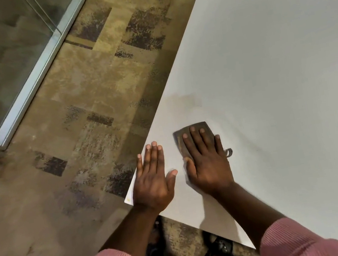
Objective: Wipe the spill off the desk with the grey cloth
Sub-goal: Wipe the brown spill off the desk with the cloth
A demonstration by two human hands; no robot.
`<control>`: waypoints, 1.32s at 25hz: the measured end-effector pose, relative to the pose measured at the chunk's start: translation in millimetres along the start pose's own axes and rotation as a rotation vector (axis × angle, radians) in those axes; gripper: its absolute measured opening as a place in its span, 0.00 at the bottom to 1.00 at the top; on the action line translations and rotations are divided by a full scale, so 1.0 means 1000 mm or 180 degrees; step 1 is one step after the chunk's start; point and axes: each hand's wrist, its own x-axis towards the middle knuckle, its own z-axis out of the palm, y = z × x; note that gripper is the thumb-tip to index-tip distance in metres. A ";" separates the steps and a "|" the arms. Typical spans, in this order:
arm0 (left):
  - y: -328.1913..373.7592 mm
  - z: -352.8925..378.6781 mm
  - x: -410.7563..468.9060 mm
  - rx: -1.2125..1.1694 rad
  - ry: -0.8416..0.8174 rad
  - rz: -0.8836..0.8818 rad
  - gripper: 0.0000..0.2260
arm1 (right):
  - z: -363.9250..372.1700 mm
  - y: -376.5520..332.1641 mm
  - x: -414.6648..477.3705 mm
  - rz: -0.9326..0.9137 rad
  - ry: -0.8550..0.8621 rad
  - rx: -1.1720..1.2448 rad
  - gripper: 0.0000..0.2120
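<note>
White desk (268, 90) fills the right of the frame. Your right hand (208, 166), fingers spread flat, hides most of the grey cloth (194, 128) at lower centre. Your left hand (153, 182) lies flat beside it, fingers together. Faint spill (183, 101) just above.

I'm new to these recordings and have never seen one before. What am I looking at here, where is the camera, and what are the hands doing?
There is no machine here, only a person in pink sleeves. The single picture comes from a camera worn on their head, looking down. The right hand lies flat with open fingers on a grey cloth, pressing it onto a white desk. The left hand rests flat at the desk's edge, holding nothing. A faint yellowish smear, likely the spill, sits just beyond the cloth. Patterned carpet shows below.
</note>
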 end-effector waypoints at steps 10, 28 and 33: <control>-0.003 0.007 0.004 -0.0011 -0.0177 -0.0001 0.35 | -0.013 0.008 0.144 0.0307 0.0234 0.0077 0.32; -0.001 -0.009 -0.002 -0.0584 0.0111 -0.0364 0.33 | 0.007 -0.039 0.053 -0.0965 -0.0100 -0.0045 0.30; -0.001 -0.004 0.001 -0.0302 -0.0061 -0.0209 0.31 | -0.018 0.023 0.061 -0.0262 -0.0014 -0.0150 0.30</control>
